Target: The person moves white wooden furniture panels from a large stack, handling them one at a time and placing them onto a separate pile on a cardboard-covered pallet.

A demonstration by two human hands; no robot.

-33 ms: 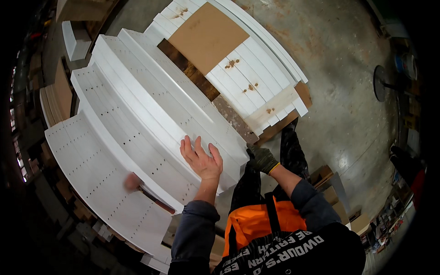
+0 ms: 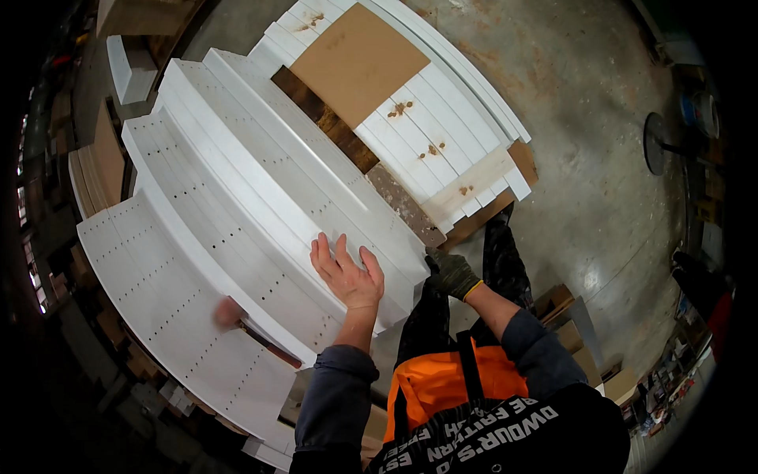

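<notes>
My left hand (image 2: 347,278) is bare, with its fingers spread over the long white panels (image 2: 260,178). Nothing is in it, and its palm faces down near their close end. My right hand (image 2: 455,275) wears a dark glove with a yellowish cuff. Its fingers are curled at the near end corner of the upper white panel, and the fingertips are partly hidden. The panels lie in stepped stacks, with rows of small dark holes along them. A mallet (image 2: 264,341) with a blurred reddish head lies on the lower left stack, its handle pointing toward my left forearm.
White boards (image 2: 442,118) with brown stains lie on the far right, under a brown cardboard sheet (image 2: 359,63). A dark wooden strip (image 2: 324,118) runs beside them. Cardboard boxes (image 2: 557,304) stand on the concrete floor (image 2: 584,182) to my right, and a round black base (image 2: 654,144) farther off.
</notes>
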